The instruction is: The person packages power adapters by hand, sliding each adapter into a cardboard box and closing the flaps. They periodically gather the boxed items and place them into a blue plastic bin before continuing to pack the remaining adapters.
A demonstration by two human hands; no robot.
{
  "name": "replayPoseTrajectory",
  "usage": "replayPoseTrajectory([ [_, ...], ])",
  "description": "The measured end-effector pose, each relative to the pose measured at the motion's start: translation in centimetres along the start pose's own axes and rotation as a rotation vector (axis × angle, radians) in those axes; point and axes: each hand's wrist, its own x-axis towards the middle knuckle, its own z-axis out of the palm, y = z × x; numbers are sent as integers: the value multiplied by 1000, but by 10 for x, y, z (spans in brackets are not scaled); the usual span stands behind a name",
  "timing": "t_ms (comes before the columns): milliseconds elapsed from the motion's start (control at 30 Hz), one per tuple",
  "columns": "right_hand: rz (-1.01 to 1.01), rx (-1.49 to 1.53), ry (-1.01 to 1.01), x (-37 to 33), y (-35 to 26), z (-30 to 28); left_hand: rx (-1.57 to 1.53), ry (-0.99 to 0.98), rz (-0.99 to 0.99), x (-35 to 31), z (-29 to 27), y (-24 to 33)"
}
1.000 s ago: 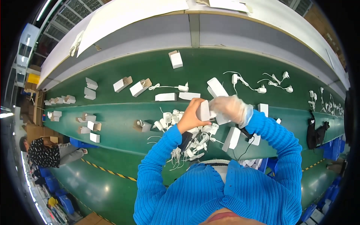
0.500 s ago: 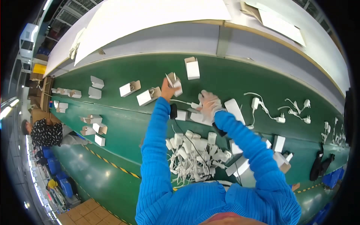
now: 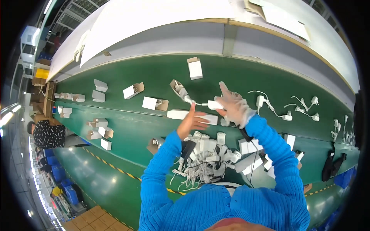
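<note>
My bare left hand is open, fingers spread, over a long white box. Its thumb tip comes close to a white cable. In its thin whitish glove, my right hand holds a white power adapter at thumb and palm, with the index finger stretched away. From the adapter the cable runs left to a white plug part at the mouth of a small open carton. Just below my hands lies a heap of white adapters and cables.
Several small white cartons stand open on the green bench, and one is at the back. Adapters with cables lie to the right. Beyond the left end is another person. Black cloth hangs at the right.
My left hand has let go of the small carton and come back toward me, opening. My right hand has moved right with the adapter; the carton now lies tilted, plug part at its mouth.
</note>
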Motion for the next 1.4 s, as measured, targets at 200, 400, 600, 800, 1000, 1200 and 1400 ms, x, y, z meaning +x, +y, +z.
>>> replayPoseTrajectory([
  [200, 42, 151, -273, -102, -23, -77, -1310, -877, 429, 41, 38, -35],
  [400, 100, 926, 219, -175, -4, -61, -1063, -540, 382, -8, 130, -22],
  [600, 144, 2068, 688, -165, -31, -20, -1057, -225, 387, -23, 148, -47],
  [800, 108, 1565, 364, -156, -72, -20, -879, -651, 637, -15, 158, -59],
  [1000, 232, 906, 636, -142, -64, 11, -695, 100, 691, -23, 205, -56],
  [1200, 297, 1485, 324, -121, -21, 62, -70, 173, 623, 29, 141, -48],
  [1400, 488, 1239, 44, -68, 47, 93, 44, 494, 330, 102, 16, 25],
])
